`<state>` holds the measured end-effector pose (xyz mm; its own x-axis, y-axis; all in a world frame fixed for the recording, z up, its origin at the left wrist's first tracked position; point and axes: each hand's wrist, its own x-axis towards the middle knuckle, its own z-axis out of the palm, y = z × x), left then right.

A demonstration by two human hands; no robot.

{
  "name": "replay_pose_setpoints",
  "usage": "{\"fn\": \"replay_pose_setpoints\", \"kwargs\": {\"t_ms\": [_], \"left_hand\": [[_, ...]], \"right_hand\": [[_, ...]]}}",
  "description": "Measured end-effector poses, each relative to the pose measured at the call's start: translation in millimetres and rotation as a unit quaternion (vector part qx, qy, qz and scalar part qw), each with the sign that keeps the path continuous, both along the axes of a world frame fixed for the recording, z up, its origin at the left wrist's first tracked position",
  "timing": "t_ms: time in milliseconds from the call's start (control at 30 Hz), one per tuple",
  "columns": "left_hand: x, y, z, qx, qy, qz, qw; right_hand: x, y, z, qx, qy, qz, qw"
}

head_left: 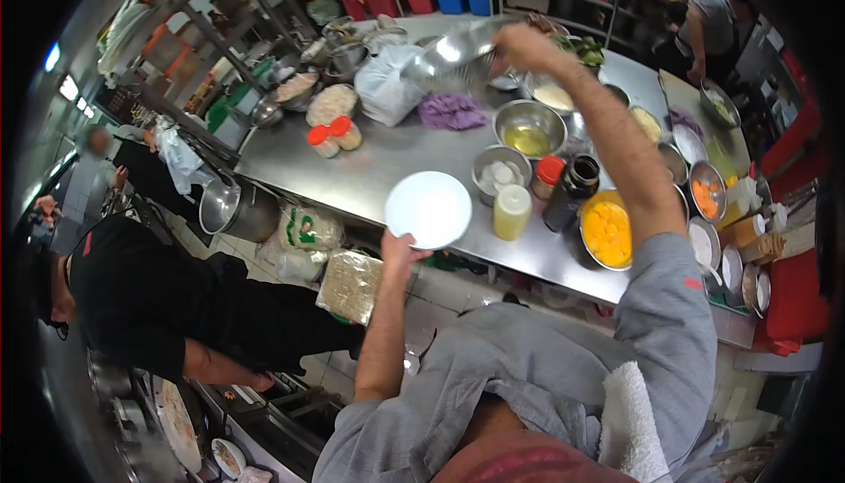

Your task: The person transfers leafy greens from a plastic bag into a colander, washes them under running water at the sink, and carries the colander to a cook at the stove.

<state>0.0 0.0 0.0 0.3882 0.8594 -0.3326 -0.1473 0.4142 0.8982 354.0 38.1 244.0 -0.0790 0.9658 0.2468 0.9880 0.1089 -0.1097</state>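
Observation:
My left hand (401,255) grips the edge of a round white bowl (429,210) at the table's front edge; nothing shows inside it. Stretched across the steel table, my right hand (521,50) has its fingers at the rim of a large shiny metal bowl (453,53), which is tilted and blurred. Below that bowl lies a purple cloth (451,111), beside a white plastic bag (387,85). Closer to me stand a metal bowl of yellow liquid (528,138), a red-lidded jar (547,175), a dark jar (574,188), a pale yellow bottle (511,213) and a bowl of egg yolks (607,232).
Two red-lidded shakers (334,136) stand on the table's left part. Several ingredient bowls, one with orange pieces (705,198), line the right side. A person in black (202,307) works close on my left. A large pot (238,208) sits by the table's left corner.

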Motion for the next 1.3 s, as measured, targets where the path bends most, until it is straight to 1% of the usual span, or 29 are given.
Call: {"fn": "replay_pose_setpoints", "kwargs": {"t_ms": [33, 67, 100, 133, 200, 300, 367, 433, 467, 500, 567, 600, 633, 667, 700, 733, 767, 800, 833, 900, 933, 967, 1033, 1067, 1100, 1167, 1200, 1233, 1300], "left_hand": [[24, 0, -9, 0.006, -0.015, -0.002, 1.0], [47, 1, -17, 0.008, -0.032, -0.006, 0.999], [-38, -15, 0, -0.015, 0.014, -0.012, 1.0], [-26, -10, -3, -0.013, -0.005, -0.013, 1.0], [0, -6, -16, -0.017, -0.037, -0.026, 0.999], [6, -12, -19, -0.014, -0.046, -0.037, 0.998], [4, -7, -16, -0.014, -0.038, -0.059, 0.997], [0, 1, -20, -0.028, -0.014, -0.116, 0.993], [-3, 6, -20, -0.025, -0.014, -0.115, 0.993], [-8, 7, -16, -0.038, 0.0, -0.131, 0.991], [-16, 16, -17, -0.053, 0.014, -0.15, 0.987], [-18, 24, -15, -0.036, 0.036, -0.143, 0.988], [-21, 28, -15, -0.024, 0.058, -0.135, 0.989], [-23, 32, -15, -0.026, 0.072, -0.101, 0.992], [-21, 43, -14, -0.027, 0.07, -0.102, 0.992], [-24, 50, -15, 0.011, 0.069, -0.085, 0.994], [-25, 60, -16, 0.052, 0.067, -0.069, 0.994], [-25, 76, -19, 0.077, 0.092, -0.054, 0.991], [-23, 93, -19, 0.077, 0.09, -0.057, 0.991], [-17, 133, -16, 0.231, 0.2, -0.001, 0.952], [-12, 154, -7, 0.233, 0.198, -0.005, 0.952], [-5, 178, 4, 0.287, 0.187, 0.003, 0.939], [12, 225, 34, 0.368, 0.181, 0.0, 0.912], [24, 251, 51, 0.395, 0.184, -0.01, 0.9], [38, 277, 70, 0.421, 0.177, -0.001, 0.89], [71, 332, 97, 0.455, 0.141, 0.029, 0.879], [89, 360, 110, 0.465, 0.114, 0.05, 0.877], [107, 386, 122, 0.44, 0.09, 0.058, 0.891], [138, 420, 134, 0.414, 0.061, 0.056, 0.906]], "right_hand": [[-2, 11, -10, -0.013, -0.028, -0.005, 1.0], [0, 22, -23, -0.02, -0.027, 0.021, 0.999], [-75, 26, -54, -0.049, 0.039, 0.047, 0.997], [-85, 35, -57, -0.064, 0.041, 0.053, 0.996], [-90, 51, -77, -0.094, 0.028, 0.068, 0.993], [-90, 67, -115, -0.104, 0.025, 0.095, 0.99], [-77, 71, -126, -0.108, 0.036, 0.11, 0.987], [-63, 75, -135, -0.228, 0.028, 0.102, 0.968], [-57, 77, -139, -0.279, 0.061, 0.04, 0.957], [-48, 82, -146, -0.277, 0.062, 0.04, 0.958], [-28, 89, -163, -0.21, -0.02, 0.072, 0.975], [-24, 87, -163, -0.182, -0.009, 0.06, 0.981], [-20, 82, -167, -0.187, -0.007, 0.059, 0.981], [-18, 76, -172, -0.157, -0.013, 0.043, 0.987], [-13, 78, -170, -0.123, -0.024, 0.027, 0.992], [-11, 80, -172, -0.127, -0.022, 0.026, 0.991], [-9, 83, -172, -0.17, -0.02, 0.016, 0.985], [-7, 88, -169, -0.211, -0.018, 0.005, 0.977], [-9, 92, -159, -0.211, -0.019, 0.001, 0.977], [-19, 98, -135, -0.276, 0.042, -0.085, 0.956], [-27, 101, -119, -0.272, 0.041, -0.138, 0.952], [-31, 107, -109, -0.27, 0.042, -0.143, 0.951], [-38, 121, -102, -0.168, 0.034, -0.174, 0.97], [-37, 130, -105, -0.095, 0.097, -0.184, 0.973], [-44, 138, -100, -0.093, 0.096, -0.193, 0.972], [-58, 151, -88, -0.021, 0.314, -0.184, 0.931], [-50, 166, -104, 0.028, 0.348, -0.169, 0.922], [-53, 171, -101, 0.03, 0.345, -0.178, 0.921], [-75, 180, -96, 0.061, 0.508, -0.184, 0.839]]}}
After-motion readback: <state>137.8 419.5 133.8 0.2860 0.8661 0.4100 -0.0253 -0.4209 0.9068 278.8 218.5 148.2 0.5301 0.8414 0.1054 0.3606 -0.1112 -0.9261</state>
